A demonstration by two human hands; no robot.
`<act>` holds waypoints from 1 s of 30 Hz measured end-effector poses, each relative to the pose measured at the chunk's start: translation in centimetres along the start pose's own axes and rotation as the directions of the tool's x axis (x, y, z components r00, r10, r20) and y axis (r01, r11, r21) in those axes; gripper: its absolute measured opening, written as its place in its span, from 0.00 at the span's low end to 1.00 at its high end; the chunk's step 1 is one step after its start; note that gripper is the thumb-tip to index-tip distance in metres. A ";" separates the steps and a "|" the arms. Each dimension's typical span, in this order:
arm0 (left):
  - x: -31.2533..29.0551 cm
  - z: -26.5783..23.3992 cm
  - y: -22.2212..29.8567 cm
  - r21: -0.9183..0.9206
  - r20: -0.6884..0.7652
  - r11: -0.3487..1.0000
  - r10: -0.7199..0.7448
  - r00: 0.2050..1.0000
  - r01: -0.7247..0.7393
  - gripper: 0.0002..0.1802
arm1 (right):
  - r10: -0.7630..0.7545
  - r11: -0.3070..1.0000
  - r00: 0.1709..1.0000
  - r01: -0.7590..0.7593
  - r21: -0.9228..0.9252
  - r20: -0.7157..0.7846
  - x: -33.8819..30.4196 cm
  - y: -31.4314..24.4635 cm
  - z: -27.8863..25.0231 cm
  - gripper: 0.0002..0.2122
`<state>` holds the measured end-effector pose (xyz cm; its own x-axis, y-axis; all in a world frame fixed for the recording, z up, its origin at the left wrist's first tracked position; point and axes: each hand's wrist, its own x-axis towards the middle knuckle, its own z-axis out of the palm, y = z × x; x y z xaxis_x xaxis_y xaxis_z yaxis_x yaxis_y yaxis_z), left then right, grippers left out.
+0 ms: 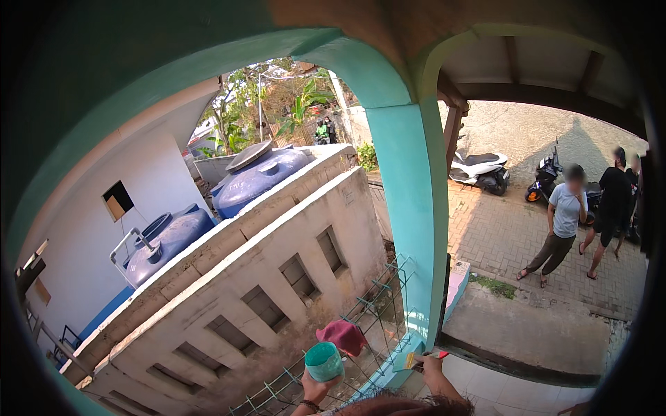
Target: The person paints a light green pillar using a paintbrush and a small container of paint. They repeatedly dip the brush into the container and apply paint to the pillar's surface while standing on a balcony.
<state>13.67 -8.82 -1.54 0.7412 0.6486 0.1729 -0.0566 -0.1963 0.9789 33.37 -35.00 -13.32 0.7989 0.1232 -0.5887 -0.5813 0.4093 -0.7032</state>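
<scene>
My left hand [316, 388] is wrapped round a teal plastic cup [324, 371], with its open top facing me. A dark bracelet shows on that wrist. In my right hand [433, 366] is a paintbrush [411, 360], its pale bristles pointing left at the foot of a turquoise pillar [402, 187]. The brush handle has a red end. Whether the bristles touch the pillar, I cannot tell. Just beyond the cup, a maroon cap [343, 336] is by the green wire fence [374, 305]; what supports it is not clear.
Past the fence stands a weathered wall [229, 305] with several openings. Blue water tanks [260, 177] rise behind it. To the right, people stand on brick paving [485, 236] near parked motorbikes [480, 170]. A pale tiled floor [485, 381] lies below my right arm.
</scene>
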 end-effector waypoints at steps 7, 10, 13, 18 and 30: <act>-0.9 -2.1 0.5 0.037 -0.029 0.996 -0.079 0.996 0.081 0.42 | 0.214 0.976 0.973 -0.210 -0.054 0.090 -1.8 2.0 2.4 0.12; 0.1 -2.4 0.7 0.001 -0.030 0.999 -0.041 0.999 0.041 0.41 | 0.150 0.986 0.985 -0.144 -0.082 0.080 -1.9 1.4 3.7 0.10; 1.1 -3.0 0.4 0.022 -0.042 0.998 -0.058 0.997 0.059 0.41 | 0.100 0.992 0.991 -0.092 -0.087 0.087 -1.4 0.0 4.8 0.07; 3.0 -3.7 -1.3 0.005 -0.067 1.000 -0.013 0.998 0.013 0.44 | 0.023 0.996 0.992 -0.012 -0.092 0.121 -3.6 -3.9 7.2 0.09; 5.1 -5.2 -3.2 0.143 -0.234 0.985 -0.064 0.970 0.099 0.41 | 0.073 0.992 0.979 -0.091 0.089 0.191 -4.5 -4.1 6.5 0.05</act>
<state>14.12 -1.08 -3.22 0.5662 0.8138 0.1308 0.1134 -0.2340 0.9656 33.17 -31.30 -5.21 0.7691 0.3234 -0.5512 -0.6357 0.4752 -0.6082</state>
